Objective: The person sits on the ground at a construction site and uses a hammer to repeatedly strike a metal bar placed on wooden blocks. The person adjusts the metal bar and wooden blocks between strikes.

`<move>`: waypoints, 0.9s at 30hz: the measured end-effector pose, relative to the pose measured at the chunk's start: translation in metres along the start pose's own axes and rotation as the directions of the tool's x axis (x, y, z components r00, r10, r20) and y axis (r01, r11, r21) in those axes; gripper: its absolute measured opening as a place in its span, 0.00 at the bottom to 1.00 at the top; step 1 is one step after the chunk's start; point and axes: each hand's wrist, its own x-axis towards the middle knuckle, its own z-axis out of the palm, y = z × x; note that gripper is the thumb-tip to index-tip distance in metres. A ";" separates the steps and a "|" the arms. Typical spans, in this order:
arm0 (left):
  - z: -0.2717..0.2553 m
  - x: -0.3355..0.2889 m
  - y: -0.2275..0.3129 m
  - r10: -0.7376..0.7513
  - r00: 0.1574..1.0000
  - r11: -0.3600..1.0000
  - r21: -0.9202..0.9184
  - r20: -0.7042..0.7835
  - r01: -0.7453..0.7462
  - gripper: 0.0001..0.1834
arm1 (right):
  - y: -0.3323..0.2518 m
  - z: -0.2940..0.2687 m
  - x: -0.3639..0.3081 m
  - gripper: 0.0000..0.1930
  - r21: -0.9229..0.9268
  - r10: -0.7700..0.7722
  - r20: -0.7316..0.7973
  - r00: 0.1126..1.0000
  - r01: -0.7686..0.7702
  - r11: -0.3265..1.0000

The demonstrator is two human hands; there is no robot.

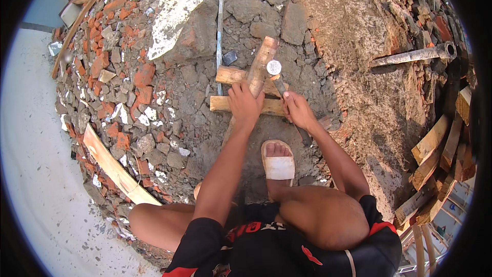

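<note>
My left hand (245,103) is wrapped round a long wooden batten (260,64), which slants up and to the right across two shorter timber pieces. The farther short piece (230,75) and the nearer short piece (221,104) lie side by side on the rubble. In my right hand (299,109) is a hammer (274,67); its round pale head is beside the batten's upper part, and its dark handle end sticks out below my fist. Whether the hammer's head touches the wood I cannot tell.
A thin bent metal bar (220,31) lies beyond my hands, near a white-faced masonry block (179,18). Broken bricks (145,74) cover the left side. A pipe (415,55) juts out at right, above stacked timber offcuts (430,143). A plank (115,166) lies at lower left.
</note>
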 end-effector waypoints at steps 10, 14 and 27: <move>0.000 0.090 0.040 -0.029 0.993 0.999 0.040 0.113 0.025 0.35 | 0.025 -0.025 -0.042 0.22 0.186 0.185 -0.081 0.979 -0.168 0.968; 0.010 0.090 0.042 -0.012 0.998 0.996 0.089 0.062 0.006 0.36 | 0.025 -0.040 -0.034 0.21 0.026 0.146 -0.135 0.980 -0.143 0.989; 0.007 0.097 0.046 -0.034 0.980 0.997 0.077 0.198 0.019 0.36 | -0.075 -0.055 0.095 0.28 -0.269 -0.235 -0.401 0.886 0.132 0.954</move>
